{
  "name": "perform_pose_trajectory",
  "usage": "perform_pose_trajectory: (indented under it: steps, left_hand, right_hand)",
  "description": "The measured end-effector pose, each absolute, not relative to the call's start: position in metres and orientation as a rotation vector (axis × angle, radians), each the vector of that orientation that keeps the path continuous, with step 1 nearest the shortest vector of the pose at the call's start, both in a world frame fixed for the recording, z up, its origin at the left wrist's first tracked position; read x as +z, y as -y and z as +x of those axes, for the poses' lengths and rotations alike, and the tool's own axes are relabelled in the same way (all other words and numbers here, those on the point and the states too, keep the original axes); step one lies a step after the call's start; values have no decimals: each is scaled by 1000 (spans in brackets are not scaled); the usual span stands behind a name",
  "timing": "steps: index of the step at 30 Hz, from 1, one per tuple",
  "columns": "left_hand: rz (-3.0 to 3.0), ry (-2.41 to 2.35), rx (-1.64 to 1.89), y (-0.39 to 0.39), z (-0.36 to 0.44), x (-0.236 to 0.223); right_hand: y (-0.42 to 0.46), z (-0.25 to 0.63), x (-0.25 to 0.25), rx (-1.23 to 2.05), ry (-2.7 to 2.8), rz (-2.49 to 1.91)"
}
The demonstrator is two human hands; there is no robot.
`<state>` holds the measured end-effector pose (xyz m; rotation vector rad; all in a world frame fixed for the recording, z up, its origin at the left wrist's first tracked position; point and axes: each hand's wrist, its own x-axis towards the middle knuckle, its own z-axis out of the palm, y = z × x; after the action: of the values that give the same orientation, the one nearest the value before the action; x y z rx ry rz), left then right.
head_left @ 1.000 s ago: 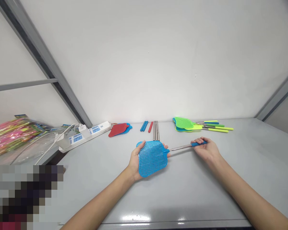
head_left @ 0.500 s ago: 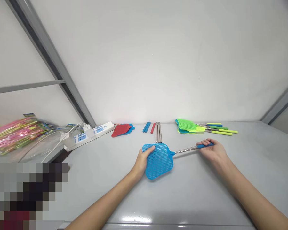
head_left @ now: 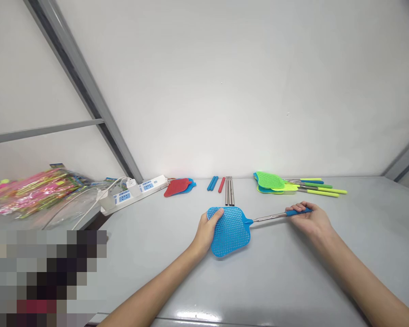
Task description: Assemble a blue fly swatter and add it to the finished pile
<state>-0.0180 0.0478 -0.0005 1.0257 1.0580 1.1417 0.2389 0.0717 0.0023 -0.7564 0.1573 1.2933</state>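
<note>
A blue fly swatter (head_left: 231,232) with a perforated head, a thin metal rod and a blue grip is held above the table between both hands. My left hand (head_left: 206,231) pinches the head at its left edge, thumb on top and the other fingers hidden beneath. The blue grip lies in the closed fingers of my right hand (head_left: 308,219). Just beyond the swatter's head, several metal rods (head_left: 229,191) lie side by side. Left of them are a red grip (head_left: 221,185) and two blue grips (head_left: 212,183).
Red and blue swatter heads (head_left: 177,187) lie by a white power strip (head_left: 134,196) with plugged cables. Several assembled green, yellow and blue swatters (head_left: 271,180) are stacked at the back right. Plastic-bagged colourful items (head_left: 44,190) fill the far left. A wall rises behind the grey table (head_left: 150,254).
The camera view has shifted slightly, so everything appears a little farther right. Both hands keep the same hold on the blue fly swatter.
</note>
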Motion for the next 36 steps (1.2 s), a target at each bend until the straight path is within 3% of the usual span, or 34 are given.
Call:
perform_pose_trajectory:
  steps: [18, 26, 36]
  left_hand:
    - [1164, -1160, 1315, -47, -23, 1]
    - [669, -743, 978, -38, -17, 13]
    - [865, -768, 902, -43, -25, 14]
  right_hand:
    - [-72, 238, 0, 1320, -208, -760]
    - [-68, 237, 0, 1339, -173, -685]
    - [-68, 239, -5, 1323, -109, -709]
